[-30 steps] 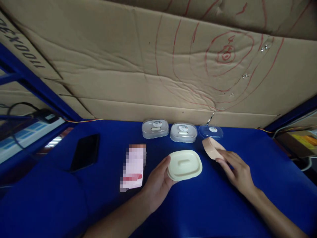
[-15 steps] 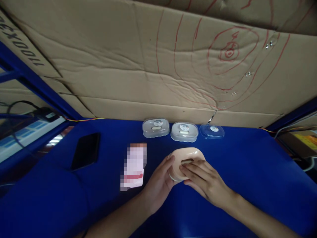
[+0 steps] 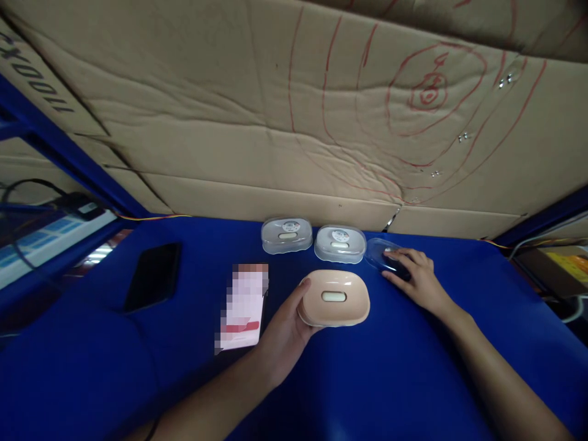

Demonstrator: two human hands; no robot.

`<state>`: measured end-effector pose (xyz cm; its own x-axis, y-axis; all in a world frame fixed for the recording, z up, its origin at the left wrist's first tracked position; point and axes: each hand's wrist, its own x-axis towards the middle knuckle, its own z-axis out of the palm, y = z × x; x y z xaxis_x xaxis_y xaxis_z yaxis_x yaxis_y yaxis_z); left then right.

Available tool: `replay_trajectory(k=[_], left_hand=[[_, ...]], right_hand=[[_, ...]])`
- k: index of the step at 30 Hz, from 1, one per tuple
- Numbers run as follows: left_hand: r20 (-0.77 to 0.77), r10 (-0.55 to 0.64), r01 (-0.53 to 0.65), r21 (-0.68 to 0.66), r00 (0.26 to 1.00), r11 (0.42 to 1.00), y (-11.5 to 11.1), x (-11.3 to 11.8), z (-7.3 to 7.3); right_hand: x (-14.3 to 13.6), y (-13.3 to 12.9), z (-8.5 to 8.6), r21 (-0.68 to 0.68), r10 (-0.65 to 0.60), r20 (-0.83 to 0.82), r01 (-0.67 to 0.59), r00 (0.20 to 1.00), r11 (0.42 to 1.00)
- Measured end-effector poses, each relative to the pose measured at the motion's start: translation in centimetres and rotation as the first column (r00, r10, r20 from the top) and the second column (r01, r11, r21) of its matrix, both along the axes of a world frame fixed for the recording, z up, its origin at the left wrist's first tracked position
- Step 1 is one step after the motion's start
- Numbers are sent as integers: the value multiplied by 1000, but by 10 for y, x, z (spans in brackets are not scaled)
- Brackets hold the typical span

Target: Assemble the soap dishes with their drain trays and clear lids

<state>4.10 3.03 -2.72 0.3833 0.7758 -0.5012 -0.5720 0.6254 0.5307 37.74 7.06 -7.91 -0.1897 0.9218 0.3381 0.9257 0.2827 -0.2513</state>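
My left hand (image 3: 287, 334) holds a peach oval box (image 3: 358, 297) by its left side, thumb on top and fingers underneath. A cream pill-shaped piece (image 3: 334, 296) sits in a slot in the middle of its glossy top. Farther back and to the right, my right hand (image 3: 420, 280) is closed on a clear plastic lid (image 3: 375, 250), which its fingers partly cover. Left of that lid stand two similar oval boxes with clear covers, one nearer the middle (image 3: 340, 252) and one farther left (image 3: 287, 244). Each bears a round label and a cream piece.
A phone with a lit, blurred screen (image 3: 243, 312) lies left of my left hand. Farther left is a dark phone or tablet (image 3: 154, 275) on the blue table (image 3: 390, 386). A cardboard wall (image 3: 206, 147) with red drawn rings closes the back. A power strip (image 3: 50, 245) and cables run along the left.
My right hand has left the peach box and moved back and right onto the clear lid, which has shifted and turned. The cream piece on the box is now uncovered.
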Motion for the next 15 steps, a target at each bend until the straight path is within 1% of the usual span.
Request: replay_trajectory(k=[3, 5, 8, 10, 12, 13, 14, 15], left_hand=[[-4, -38, 38, 25, 999, 999, 0, -1, -1], [-8, -43, 43, 26, 999, 999, 0, -1, -3], [9, -36, 36, 24, 999, 999, 1, 0, -5], [23, -46, 45, 13, 999, 999, 1, 1, -5], [34, -61, 61, 1, 998, 998, 1, 1, -5], [45, -69, 69, 1, 997, 998, 1, 1, -5], [65, -79, 79, 7, 995, 997, 1, 1, -4], [87, -92, 91, 16, 992, 996, 1, 1, -4]], right_hand=[[-7, -8, 5, -33, 53, -43, -55, 998, 998], [-7, -11, 10, -40, 75, -80, -78, 994, 996], [-13, -18, 17, -10, 58, -151, -60, 987, 998], [-26, -27, 20, 34, 29, -248, -21, 968, 999], [-48, -40, 22, 70, 52, -359, -29, 932, 997], [-60, -48, 24, 83, 102, -386, -76, 917, 994], [-72, -55, 25, 95, 176, -381, -150, 908, 984], [-82, -61, 27, 106, 261, -345, -239, 902, 965]])
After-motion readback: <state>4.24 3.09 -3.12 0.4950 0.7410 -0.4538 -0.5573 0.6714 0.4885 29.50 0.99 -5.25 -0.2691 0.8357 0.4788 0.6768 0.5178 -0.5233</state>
